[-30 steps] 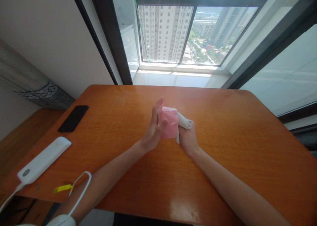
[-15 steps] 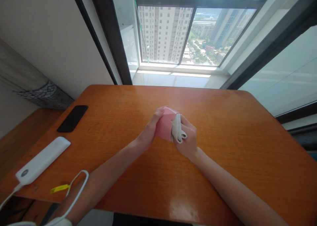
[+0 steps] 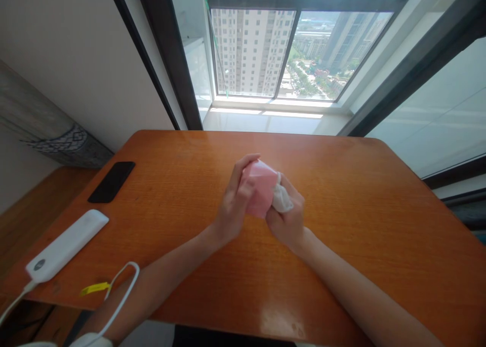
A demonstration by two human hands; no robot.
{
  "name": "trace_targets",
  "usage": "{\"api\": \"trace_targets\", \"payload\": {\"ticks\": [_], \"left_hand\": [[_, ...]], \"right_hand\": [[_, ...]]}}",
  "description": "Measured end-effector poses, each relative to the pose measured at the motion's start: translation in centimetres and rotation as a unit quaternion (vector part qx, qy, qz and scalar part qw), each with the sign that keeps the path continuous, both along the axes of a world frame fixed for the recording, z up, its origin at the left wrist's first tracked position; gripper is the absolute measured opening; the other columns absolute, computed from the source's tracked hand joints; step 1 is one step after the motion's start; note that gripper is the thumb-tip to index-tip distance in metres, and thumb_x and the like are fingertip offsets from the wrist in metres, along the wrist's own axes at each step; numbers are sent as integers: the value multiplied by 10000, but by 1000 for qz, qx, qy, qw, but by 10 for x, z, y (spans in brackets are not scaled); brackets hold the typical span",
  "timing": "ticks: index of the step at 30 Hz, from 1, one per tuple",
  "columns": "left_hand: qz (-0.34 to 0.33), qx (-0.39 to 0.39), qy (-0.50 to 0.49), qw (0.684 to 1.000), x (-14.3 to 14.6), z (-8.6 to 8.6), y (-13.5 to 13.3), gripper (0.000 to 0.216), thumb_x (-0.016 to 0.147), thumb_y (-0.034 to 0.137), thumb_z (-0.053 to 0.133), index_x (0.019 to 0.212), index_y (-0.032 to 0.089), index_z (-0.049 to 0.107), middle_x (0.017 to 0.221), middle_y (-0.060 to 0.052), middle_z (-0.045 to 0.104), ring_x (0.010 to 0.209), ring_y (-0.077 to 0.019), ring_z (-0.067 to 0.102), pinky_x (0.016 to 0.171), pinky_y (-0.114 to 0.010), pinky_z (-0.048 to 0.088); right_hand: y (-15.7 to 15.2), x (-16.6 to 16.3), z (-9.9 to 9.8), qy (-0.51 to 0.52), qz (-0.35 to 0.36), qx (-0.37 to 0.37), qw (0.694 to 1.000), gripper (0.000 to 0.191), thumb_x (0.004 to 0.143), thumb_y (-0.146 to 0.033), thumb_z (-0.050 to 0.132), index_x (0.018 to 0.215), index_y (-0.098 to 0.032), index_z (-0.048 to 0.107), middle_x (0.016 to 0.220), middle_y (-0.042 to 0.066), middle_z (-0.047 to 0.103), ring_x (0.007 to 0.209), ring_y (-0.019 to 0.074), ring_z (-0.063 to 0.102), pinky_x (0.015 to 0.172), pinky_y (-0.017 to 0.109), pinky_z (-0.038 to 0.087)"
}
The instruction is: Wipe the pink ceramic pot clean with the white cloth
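A pink, box-shaped object (image 3: pixel 262 192) is held up over the middle of the table, its exact kind not clear. My left hand (image 3: pixel 233 205) grips it from the left, with the fingers along its top and near side. A pale grey-white cloth (image 3: pixel 282 200) is bunched in my right hand (image 3: pixel 290 225), pressed against the right side of the pink box. The fingers behind the cloth and the box's far side are hidden.
On the left of the brown wooden table (image 3: pixel 353 195) lie a black phone (image 3: pixel 111 182) and a white power strip-like device (image 3: pixel 67 245) with a cable. A white cord (image 3: pixel 127 296) with a yellow tag (image 3: pixel 94 288) runs by my left forearm. A window stands beyond.
My left hand has shifted its grip, its fingers now reaching further over the pink box. The box has turned and moved slightly right, and the cloth is bunched more tightly.
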State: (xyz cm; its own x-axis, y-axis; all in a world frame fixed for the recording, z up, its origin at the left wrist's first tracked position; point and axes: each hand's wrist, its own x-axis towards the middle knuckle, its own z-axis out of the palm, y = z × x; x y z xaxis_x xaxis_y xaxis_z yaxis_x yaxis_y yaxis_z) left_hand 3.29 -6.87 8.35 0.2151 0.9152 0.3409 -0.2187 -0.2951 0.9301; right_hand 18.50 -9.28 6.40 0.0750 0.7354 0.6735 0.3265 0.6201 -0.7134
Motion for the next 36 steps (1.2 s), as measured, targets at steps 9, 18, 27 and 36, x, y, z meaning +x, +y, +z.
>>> {"api": "trace_targets", "payload": {"ticks": [9, 18, 27, 36], "left_hand": [[-29, 146, 68, 986, -9, 0, 12, 843, 873, 764, 779, 1569, 337, 574, 1716, -106, 483, 1655, -418, 366, 1372, -589, 301], [26, 130, 8, 991, -5, -1, 2, 632, 978, 692, 663, 1457, 281, 653, 1552, -112, 628, 1466, -387, 571, 1271, -553, 445], [-66, 23, 9, 998, -6, 9, 3, 763, 943, 790, 679, 1554, 346, 574, 1642, -91, 569, 1561, -391, 505, 1315, -585, 414], [63, 297, 66, 951, -10, -7, 4, 653, 932, 678, 738, 1491, 353, 644, 1679, -93, 530, 1543, -440, 502, 1277, -622, 417]], "right_hand": [[4, -5, 21, 248, 77, -232, 938, 154, 882, -389, 752, 841, -245, 716, 736, 8, 687, 653, 188, 616, 555, 290, 518], [-4, -4, 13, 44, 26, -38, 998, 172, 934, -296, 703, 767, -255, 697, 805, 52, 699, 655, 182, 596, 577, 296, 495], [1, 9, 24, 67, 6, -57, 996, 238, 922, -306, 688, 698, -252, 628, 729, 18, 636, 609, 167, 527, 546, 297, 436], [-7, -5, 28, 150, 64, -144, 976, 234, 901, -422, 761, 759, -261, 667, 666, 3, 619, 589, 172, 530, 534, 300, 482]]}}
